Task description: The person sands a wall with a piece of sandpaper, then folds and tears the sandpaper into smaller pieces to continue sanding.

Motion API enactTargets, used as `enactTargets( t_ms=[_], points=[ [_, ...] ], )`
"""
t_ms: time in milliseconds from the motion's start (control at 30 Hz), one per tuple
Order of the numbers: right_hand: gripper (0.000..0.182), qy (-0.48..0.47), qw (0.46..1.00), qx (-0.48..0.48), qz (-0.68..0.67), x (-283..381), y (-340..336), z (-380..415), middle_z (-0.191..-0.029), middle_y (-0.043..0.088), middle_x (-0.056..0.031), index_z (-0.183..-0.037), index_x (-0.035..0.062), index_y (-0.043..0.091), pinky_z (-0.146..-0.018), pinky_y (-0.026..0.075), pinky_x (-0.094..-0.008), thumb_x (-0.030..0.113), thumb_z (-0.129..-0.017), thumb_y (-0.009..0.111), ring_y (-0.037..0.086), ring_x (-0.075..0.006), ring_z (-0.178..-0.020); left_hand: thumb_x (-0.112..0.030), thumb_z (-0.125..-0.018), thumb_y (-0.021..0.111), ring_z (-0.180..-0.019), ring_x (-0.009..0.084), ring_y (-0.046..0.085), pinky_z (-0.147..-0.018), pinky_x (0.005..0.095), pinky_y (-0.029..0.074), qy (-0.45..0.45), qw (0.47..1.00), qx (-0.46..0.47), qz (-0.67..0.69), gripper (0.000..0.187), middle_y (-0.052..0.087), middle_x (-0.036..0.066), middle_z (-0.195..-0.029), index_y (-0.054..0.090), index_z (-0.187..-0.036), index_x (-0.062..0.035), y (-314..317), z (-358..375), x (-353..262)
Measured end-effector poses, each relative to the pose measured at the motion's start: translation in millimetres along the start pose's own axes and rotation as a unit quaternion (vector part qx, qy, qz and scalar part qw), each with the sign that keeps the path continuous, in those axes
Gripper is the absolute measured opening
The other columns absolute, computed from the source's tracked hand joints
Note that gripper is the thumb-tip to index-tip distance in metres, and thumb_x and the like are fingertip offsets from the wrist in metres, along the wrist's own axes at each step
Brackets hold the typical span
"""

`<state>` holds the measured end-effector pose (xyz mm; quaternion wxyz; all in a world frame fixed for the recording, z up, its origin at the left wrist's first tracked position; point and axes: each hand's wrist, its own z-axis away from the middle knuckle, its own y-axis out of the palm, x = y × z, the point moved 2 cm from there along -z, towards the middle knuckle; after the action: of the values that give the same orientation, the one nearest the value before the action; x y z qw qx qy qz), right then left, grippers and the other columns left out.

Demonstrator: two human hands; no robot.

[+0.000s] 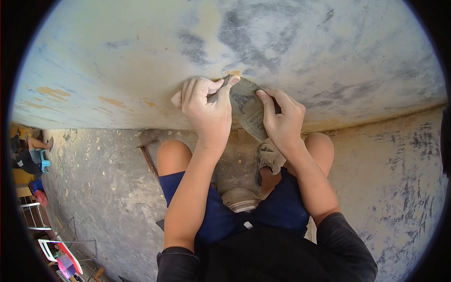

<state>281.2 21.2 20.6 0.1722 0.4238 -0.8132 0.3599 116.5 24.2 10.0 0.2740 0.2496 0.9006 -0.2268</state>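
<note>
A bent grey-green sheet with faint printing, seemingly sandpaper [250, 113], stands out from the pale, patchy wall [155, 56]. My left hand [206, 101] pinches its left upper edge between thumb and fingers, close against the wall. On the opposite edge, my right hand [284, 113] grips the sheet with the thumb on top and the fingers curled. Both hands look dusty. Dark scuffs and yellowish bare spots mark the wall around them. The face of the sheet turned to the wall is hidden.
A hammer-like tool [149, 160] lies on the stained floor [108, 178] by my left knee. Between my thighs shows a round whitish bucket or stool [240, 199]. At far left, another person sits by a blue stool [44, 161], near a white-and-red folding item [66, 258].
</note>
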Motion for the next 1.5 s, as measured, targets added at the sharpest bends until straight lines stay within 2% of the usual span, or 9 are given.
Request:
enactTargets(
  t_ms=[100, 200, 267, 567, 800, 1000, 1167, 1267, 1500],
  points=[
    [0.004, 0.037, 0.999, 0.028, 0.002, 14, 2, -11, -0.086, 0.077, -0.0168, -0.094, -0.0018, 0.076, -0.063, 0.057, -0.0341, 0.002, -0.093, 0.075, 0.075, -0.0284, -0.07, -0.025, -0.075, 0.095, -0.071, 0.0138, 0.055, -0.085, 0.0343, 0.031, 0.007, 0.999, -0.034, -0.002, 0.031, 0.061, -0.008, -0.07, 0.066, -0.072, -0.0147, -7, -15, 4],
    [0.003, -0.024, 0.999, 0.016, -0.019, 20, 8, -13, -0.086, 0.077, -0.0173, -0.094, -0.0017, 0.076, -0.064, 0.057, -0.0334, 0.001, -0.093, 0.075, 0.075, -0.0285, -0.07, -0.025, -0.073, 0.096, -0.071, 0.0122, 0.054, -0.085, 0.0341, 0.031, 0.007, 0.997, -0.072, -0.001, 0.032, 0.061, -0.008, -0.069, 0.066, -0.073, -0.015, -9, -17, 7],
    [0.004, -0.044, 0.999, -0.017, -0.01, 6, 5, -7, -0.085, 0.076, -0.018, -0.095, -0.0016, 0.076, -0.062, 0.054, -0.0341, 0.002, -0.093, 0.075, 0.071, -0.0278, -0.064, -0.023, -0.078, 0.095, -0.07, 0.0127, 0.054, -0.08, 0.0335, 0.037, 0.051, 0.997, -0.033, -0.04, 0.032, 0.06, -0.005, -0.069, 0.066, -0.072, -0.0113, -7, -14, -2],
    [0.004, 0.011, 1.0, 0.006, -0.017, 14, 1, -13, -0.083, 0.075, -0.018, -0.096, -0.0027, 0.076, -0.062, 0.053, -0.0309, 0.0, -0.093, 0.075, 0.07, -0.0221, -0.064, -0.025, -0.076, 0.095, -0.073, 0.0129, 0.055, -0.083, 0.0349, 0.035, 0.035, 0.997, -0.049, -0.037, 0.032, 0.062, -0.007, -0.072, 0.066, -0.072, -0.0122, -7, -18, -6],
    [0.004, 0.052, 0.999, 0.003, 0.005, -3, -7, -2, -0.086, 0.076, -0.0178, -0.097, -0.0025, 0.076, -0.062, 0.054, -0.0303, 0.0, -0.094, 0.075, 0.072, -0.0234, -0.066, -0.028, -0.077, 0.095, -0.074, 0.0112, 0.057, -0.082, 0.0347, 0.036, 0.043, 0.999, -0.013, -0.03, 0.031, 0.065, -0.007, -0.073, 0.068, -0.073, -0.012, 5, -2, -7],
    [0.005, -0.035, 0.999, -0.003, -0.021, 12, -2, -2, -0.086, 0.077, -0.0173, -0.097, -0.0021, 0.077, -0.062, 0.054, -0.0311, 0.001, -0.093, 0.075, 0.073, -0.0225, -0.066, -0.029, -0.076, 0.095, -0.073, 0.0108, 0.059, -0.082, 0.0361, 0.038, 0.018, 0.999, -0.026, -0.033, 0.033, 0.067, -0.006, -0.071, 0.068, -0.071, -0.0114, -4, -10, -2],
    [0.003, 0.047, 0.999, 0.018, 0.021, 3, -8, 2, -0.086, 0.077, -0.0174, -0.095, -0.0025, 0.075, -0.062, 0.055, -0.0334, 0.0, -0.093, 0.075, 0.073, -0.0263, -0.067, -0.023, -0.076, 0.095, -0.074, 0.0124, 0.06, -0.087, 0.0341, 0.037, 0.023, 1.0, -0.009, -0.019, 0.03, 0.066, -0.005, -0.072, 0.069, -0.073, -0.0099, 3, 0, -4],
    [0.004, -0.009, 1.0, 0.004, -0.023, 12, 3, -4, -0.087, 0.077, -0.0173, -0.096, -0.0024, 0.076, -0.062, 0.055, -0.0329, 0.0, -0.093, 0.075, 0.073, -0.0263, -0.067, -0.018, -0.075, 0.094, -0.075, 0.0167, 0.059, -0.084, 0.0362, 0.034, 0.009, 0.999, -0.048, 0.009, 0.026, 0.065, -0.003, -0.071, 0.068, -0.072, -0.0131, -8, -16, -5],
    [0.003, 0.027, 0.999, 0.004, 0.019, 3, -6, 5, -0.086, 0.077, -0.0171, -0.096, -0.0032, 0.075, -0.062, 0.055, -0.0322, -0.001, -0.093, 0.074, 0.073, -0.0257, -0.067, -0.025, -0.077, 0.095, -0.074, 0.0123, 0.061, -0.087, 0.0348, 0.038, 0.006, 1.0, 0.003, -0.024, 0.031, 0.07, -0.005, -0.076, 0.069, -0.073, -0.0097, 3, -1, -5]
  ],
)
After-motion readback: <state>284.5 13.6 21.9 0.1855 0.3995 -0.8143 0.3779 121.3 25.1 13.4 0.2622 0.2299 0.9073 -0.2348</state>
